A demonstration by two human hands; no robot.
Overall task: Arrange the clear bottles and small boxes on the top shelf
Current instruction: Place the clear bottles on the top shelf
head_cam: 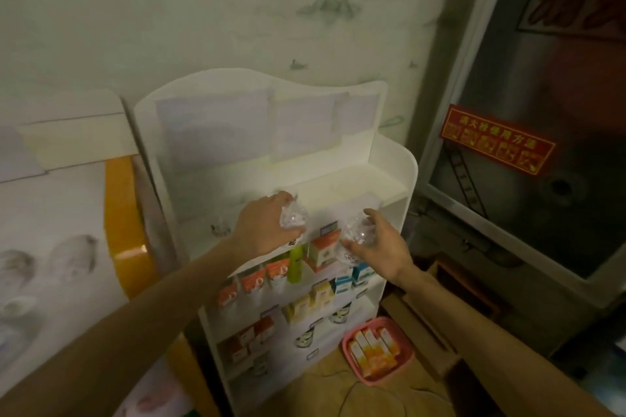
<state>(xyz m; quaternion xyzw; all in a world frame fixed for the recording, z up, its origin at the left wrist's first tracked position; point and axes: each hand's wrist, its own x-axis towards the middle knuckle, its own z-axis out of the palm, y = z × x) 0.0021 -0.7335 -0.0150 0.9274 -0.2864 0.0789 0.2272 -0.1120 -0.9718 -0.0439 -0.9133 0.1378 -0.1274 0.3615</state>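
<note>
A white shelf unit [399, 179] stands against the wall, and its top shelf [355, 183] is bare and white. My left hand [264, 227] grips a clear bottle [293, 215] just in front of the top shelf's front edge. To the right, my right hand [382, 247] holds a second clear bottle [357, 235] at about the same height. An orange and white small box [323, 249] stands on the shelf below, between my hands. Further down are rows of orange, blue and yellow small boxes and a green bottle [295, 264].
A pink basket [406, 366] with several orange boxes sits on the floor at the lower right. A metal cabinet door with a red sign [496, 139] stands to the right. A yellow and white display [125, 223] is close on the left.
</note>
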